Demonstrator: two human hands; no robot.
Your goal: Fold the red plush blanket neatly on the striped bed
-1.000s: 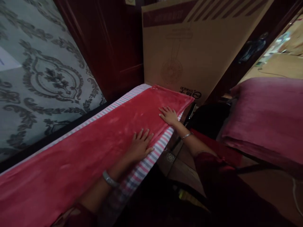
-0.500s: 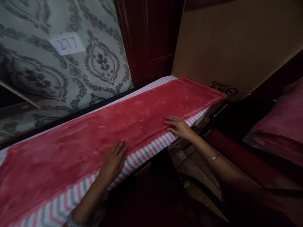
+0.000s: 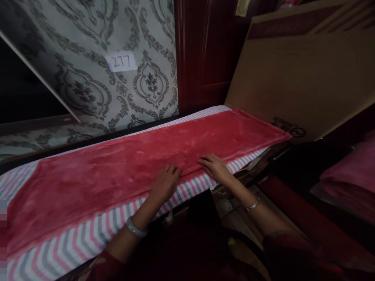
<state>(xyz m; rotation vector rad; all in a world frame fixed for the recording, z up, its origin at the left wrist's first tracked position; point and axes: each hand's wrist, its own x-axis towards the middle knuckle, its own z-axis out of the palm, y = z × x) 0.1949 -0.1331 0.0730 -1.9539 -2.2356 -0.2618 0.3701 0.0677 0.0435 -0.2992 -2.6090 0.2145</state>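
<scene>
A long red plush blanket (image 3: pixel 140 164) lies folded in a strip along a bed covered by a pink, grey and white striped sheet (image 3: pixel 88 238). My left hand (image 3: pixel 165 183) sits at the blanket's near edge, its fingers curled onto the hem. My right hand (image 3: pixel 215 168) rests close beside it on the same edge, fingers flat and pointing left. Both wrists wear metal bangles.
A patterned grey panel (image 3: pixel 88 78) with a paper label reading 277 leans behind the bed. A large cardboard box (image 3: pixel 301 86) stands at the bed's far end beside dark red wood (image 3: pixel 202 54). A pink folded blanket (image 3: pixel 351 175) lies at right.
My view has swung left along the bed. Both hands have slid left down the blanket's near edge and come closer together; the left hand's fingers have curled.
</scene>
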